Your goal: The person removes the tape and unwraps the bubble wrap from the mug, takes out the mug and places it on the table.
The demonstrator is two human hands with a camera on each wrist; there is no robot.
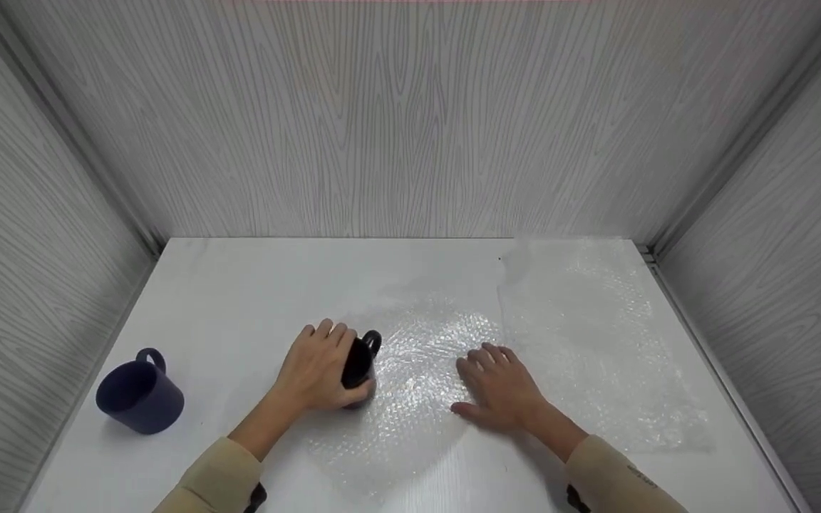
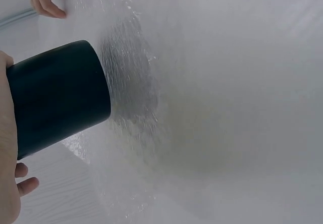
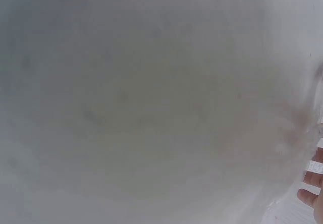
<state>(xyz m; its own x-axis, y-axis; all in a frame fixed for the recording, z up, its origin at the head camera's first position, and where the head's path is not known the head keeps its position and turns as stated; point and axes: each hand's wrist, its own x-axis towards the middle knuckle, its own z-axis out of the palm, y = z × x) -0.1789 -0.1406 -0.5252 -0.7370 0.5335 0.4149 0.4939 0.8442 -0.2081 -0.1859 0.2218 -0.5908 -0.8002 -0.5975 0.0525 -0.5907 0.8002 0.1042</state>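
Observation:
My left hand [image 1: 318, 367] grips a black mug [image 1: 358, 362] from its left side, fingers at the far side and thumb at the near side. The mug's handle points away. In the left wrist view the dark mug [image 2: 60, 95] has its base close to a sheet of bubble wrap [image 2: 126, 77]; I cannot tell whether they touch. On the right part of this bubble wrap [image 1: 417, 363], my right hand [image 1: 502, 390] rests with its fingers spread and nothing in its grip. Only a few fingers [image 3: 314, 178] show in the blurred right wrist view.
A dark blue mug [image 1: 143, 399] stands at the left of the white table [image 1: 254, 285], handle away. Another bubble wrap sheet [image 1: 589, 349] lies at the right. Grey wood-patterned panels [image 1: 410, 121] enclose the back and both sides.

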